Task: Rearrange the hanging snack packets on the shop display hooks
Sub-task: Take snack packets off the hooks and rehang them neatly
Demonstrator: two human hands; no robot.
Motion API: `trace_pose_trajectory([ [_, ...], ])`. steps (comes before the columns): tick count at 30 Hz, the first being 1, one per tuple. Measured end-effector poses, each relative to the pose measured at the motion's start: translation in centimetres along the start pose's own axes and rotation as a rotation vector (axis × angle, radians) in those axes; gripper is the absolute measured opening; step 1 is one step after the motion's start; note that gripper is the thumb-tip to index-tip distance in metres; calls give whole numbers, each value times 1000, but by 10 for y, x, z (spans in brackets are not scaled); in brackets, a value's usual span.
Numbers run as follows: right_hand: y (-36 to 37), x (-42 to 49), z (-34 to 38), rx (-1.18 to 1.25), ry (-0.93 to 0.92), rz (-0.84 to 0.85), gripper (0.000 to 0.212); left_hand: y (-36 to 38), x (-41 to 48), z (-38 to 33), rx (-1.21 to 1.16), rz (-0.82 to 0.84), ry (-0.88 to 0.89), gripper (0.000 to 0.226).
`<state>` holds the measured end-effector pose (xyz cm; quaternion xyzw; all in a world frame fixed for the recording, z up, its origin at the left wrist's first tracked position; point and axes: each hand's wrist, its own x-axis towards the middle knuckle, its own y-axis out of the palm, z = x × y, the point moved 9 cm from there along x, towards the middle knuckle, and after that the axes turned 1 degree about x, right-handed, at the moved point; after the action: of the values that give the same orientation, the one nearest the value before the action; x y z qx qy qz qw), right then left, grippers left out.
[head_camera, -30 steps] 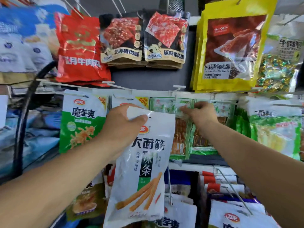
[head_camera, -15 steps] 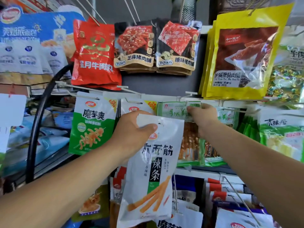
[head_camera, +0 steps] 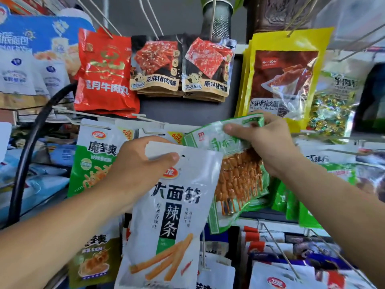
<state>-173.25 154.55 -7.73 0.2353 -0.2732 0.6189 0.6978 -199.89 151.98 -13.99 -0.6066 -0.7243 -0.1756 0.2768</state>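
My left hand [head_camera: 137, 165] grips the top edge of a white packet with orange sticks printed on it [head_camera: 170, 222], thumb on its front, and holds it in front of the middle row. My right hand [head_camera: 264, 147] pinches the top of a green packet of orange skewers [head_camera: 237, 176], which hangs tilted, its header raised toward the right. A bare white hook [head_camera: 145, 116] juts out above and between the two hands. A green and white packet [head_camera: 93, 161] hangs to the left of my left hand.
Above hang a red packet [head_camera: 104, 74], two black meat packets [head_camera: 181, 65] and yellow packets [head_camera: 283, 78]. Green packets [head_camera: 325, 184] hang at the right. White packets on long hooks [head_camera: 277, 265] fill the lower row. A black curved bar [head_camera: 27, 147] stands at the left.
My right hand has pulled the green skewer packet off its place in the row and tilted it, header up to the right. My left hand keeps holding the white packet.
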Motion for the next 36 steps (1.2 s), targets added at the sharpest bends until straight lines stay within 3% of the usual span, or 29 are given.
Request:
trace_pose_trajectory([
  [4, -22, -2, 11, -105, -22, -36, 25, 11, 3, -9, 5, -13, 3, 17],
  [8, -67, -14, -6, -198, 55, -154, 55, 33, 3, -10, -1, -26, 9, 11],
  [11, -88, -24, -14, -265, 67, -169, 30, 51, 4, -6, -26, -15, -21, 12],
  [15, -118, -38, -20, -233, 91, -241, 30, 68, 9, -5, -38, -13, -13, 17],
  [18, -129, -39, -20, -191, 94, -287, 18, 78, 13, -7, -26, 2, -6, 19],
  [21, -129, -34, -17, -192, 39, -323, 34, 82, 16, -7, -19, -8, -13, 17],
  [25, -138, -35, -18, -222, -13, -391, 29, 83, 17, -7, -24, -14, 1, 16],
  [31, -152, -37, -36, -137, 61, -414, 42, 86, 18, -6, -19, 10, -14, 15],
  [36, -154, -32, -38, -107, 126, -341, 11, 88, 18, -8, -35, 9, -17, 13],
])
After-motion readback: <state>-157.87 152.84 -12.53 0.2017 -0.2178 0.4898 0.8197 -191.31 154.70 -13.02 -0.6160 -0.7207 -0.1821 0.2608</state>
